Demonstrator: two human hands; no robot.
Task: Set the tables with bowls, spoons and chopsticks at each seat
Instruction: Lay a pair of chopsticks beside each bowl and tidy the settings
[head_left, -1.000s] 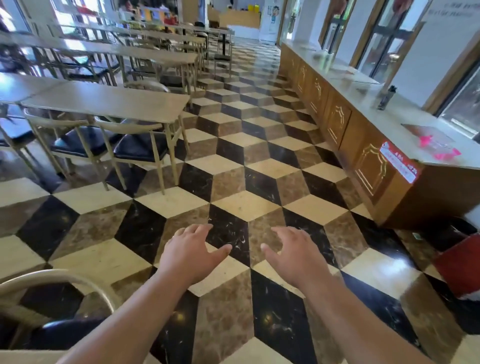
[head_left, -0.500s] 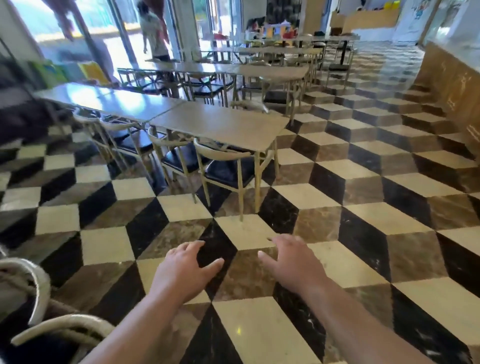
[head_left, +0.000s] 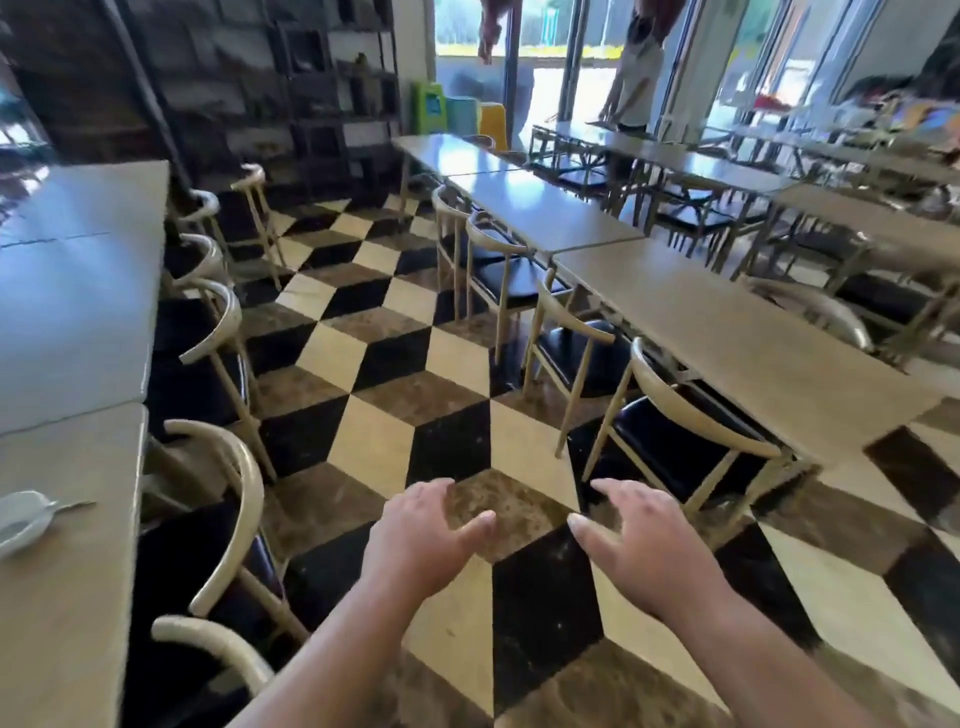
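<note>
A pale, shallow bowl (head_left: 21, 522) sits at my nine o'clock on the near left table (head_left: 67, 623), half cut off by the frame edge, with a spoon (head_left: 72, 504) whose thin handle sticks out over the rim toward three o'clock. My left hand (head_left: 421, 540) and right hand (head_left: 644, 545) reach out at six o'clock, palms down over the chequered floor (head_left: 374, 447), thumbs pointing at each other. Both are empty, fingers loosely spread, well apart from the bowl and the chairs (head_left: 685, 415) beside me.

A floor aisle (head_left: 395, 364) runs between 2 rows of chairs (head_left: 675, 415).
</note>
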